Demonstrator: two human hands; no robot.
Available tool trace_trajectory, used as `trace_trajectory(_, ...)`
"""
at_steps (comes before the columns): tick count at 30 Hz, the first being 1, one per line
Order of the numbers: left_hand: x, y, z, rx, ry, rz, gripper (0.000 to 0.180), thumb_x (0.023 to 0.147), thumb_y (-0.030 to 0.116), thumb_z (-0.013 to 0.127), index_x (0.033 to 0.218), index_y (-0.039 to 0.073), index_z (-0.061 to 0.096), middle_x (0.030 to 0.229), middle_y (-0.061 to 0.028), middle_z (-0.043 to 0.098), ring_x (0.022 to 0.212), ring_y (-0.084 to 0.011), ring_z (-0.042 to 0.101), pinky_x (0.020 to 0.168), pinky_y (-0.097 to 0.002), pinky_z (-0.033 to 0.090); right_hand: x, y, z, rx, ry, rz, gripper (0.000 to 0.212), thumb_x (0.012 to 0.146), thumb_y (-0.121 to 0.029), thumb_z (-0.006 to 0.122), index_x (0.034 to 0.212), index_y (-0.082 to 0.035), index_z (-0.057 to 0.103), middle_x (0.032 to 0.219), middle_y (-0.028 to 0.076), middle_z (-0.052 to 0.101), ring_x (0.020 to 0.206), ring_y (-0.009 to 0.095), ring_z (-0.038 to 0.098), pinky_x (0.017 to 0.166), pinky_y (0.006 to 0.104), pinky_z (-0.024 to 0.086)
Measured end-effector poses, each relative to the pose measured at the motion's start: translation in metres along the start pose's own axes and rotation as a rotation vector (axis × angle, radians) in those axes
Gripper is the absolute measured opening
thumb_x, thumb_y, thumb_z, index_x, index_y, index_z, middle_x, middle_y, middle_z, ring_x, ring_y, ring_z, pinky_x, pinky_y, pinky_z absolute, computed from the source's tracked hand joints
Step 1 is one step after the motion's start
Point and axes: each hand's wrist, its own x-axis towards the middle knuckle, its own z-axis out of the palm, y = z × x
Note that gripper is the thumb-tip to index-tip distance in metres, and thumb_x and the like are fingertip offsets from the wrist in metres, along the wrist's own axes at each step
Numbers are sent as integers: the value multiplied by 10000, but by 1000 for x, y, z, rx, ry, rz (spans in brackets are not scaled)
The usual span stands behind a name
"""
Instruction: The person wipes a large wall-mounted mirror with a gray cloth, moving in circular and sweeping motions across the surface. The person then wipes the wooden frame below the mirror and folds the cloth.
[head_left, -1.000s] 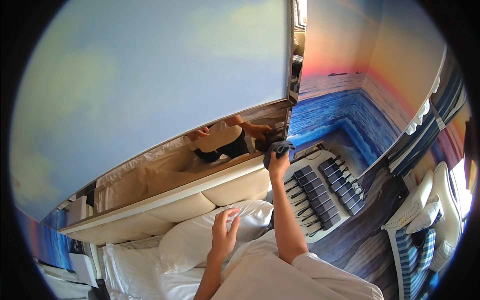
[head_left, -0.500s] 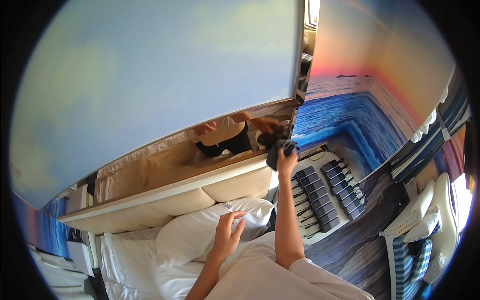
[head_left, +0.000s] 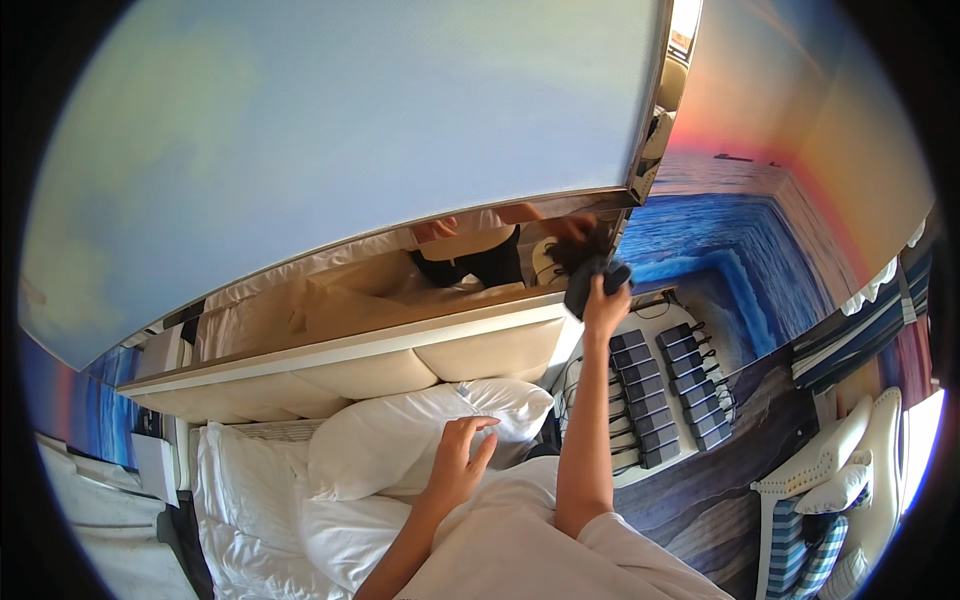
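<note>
Right hand (head_left: 606, 306) shifts rightward in view by headboard (head_left: 375, 376) end, gripping dark item (head_left: 581, 292), probably light, best held edgewise; left hand (head_left: 460, 458) half-open.

Two rows of dark blocks (head_left: 645, 400) with black cords lie on the white table (head_left: 683, 425), one row along its right edge, the other nearer its left. A plump white pillow (head_left: 375, 440) rests toward the bed's head end, rumpled linen (head_left: 255, 500) at its left edge. Striped curtains (head_left: 850, 350) hang beside the sea mural (head_left: 740, 240); below them, a studded cream seat (head_left: 885, 470) holds a checked cushion (head_left: 822, 550).
</note>
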Motion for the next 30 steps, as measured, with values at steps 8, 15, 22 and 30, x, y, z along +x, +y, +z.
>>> trace_trajectory(8, 7, 5, 1, 10, 14, 13, 190, 883, 144, 561, 1060, 87, 602, 1077, -74, 605, 996, -236, 539, 821, -359, 451, 6, -49, 8, 74, 30, -18, 301, 796, -200, 670, 939, 55, 602, 826, 177, 651, 734, 284, 628, 694, 357, 469)
trace_trajectory(15, 10, 5, 11, -18, 6, -5, 186, 879, 149, 559, 1047, 82, 605, 1056, -81, 610, 988, -253, 533, 840, -360, 433, 16, -39, -1, 237, -46, 3, 284, 804, -179, 675, 914, 73, 608, 796, 121, 643, 700, 181, 586, 661, 332, 477)
trace_trajectory(22, 20, 11, 7, -2, -3, 23, 187, 876, 131, 562, 1049, 79, 610, 1048, -78, 618, 984, -246, 549, 805, -348, 453, 23, -46, -2, 325, -62, -47, 218, 839, -137, 639, 940, 50, 590, 835, 63, 629, 740, 128, 530, 681, 278, 440)
trace_trajectory(30, 15, 2, 1, -82, 37, -28, 187, 863, 133, 582, 1038, 81, 620, 1025, -77, 621, 930, -246, 540, 787, -344, 441, 35, -103, -2, 553, -121, -1, 178, 870, -140, 620, 946, 16, 582, 834, 1, 574, 765, 70, 484, 687, 234, 405)
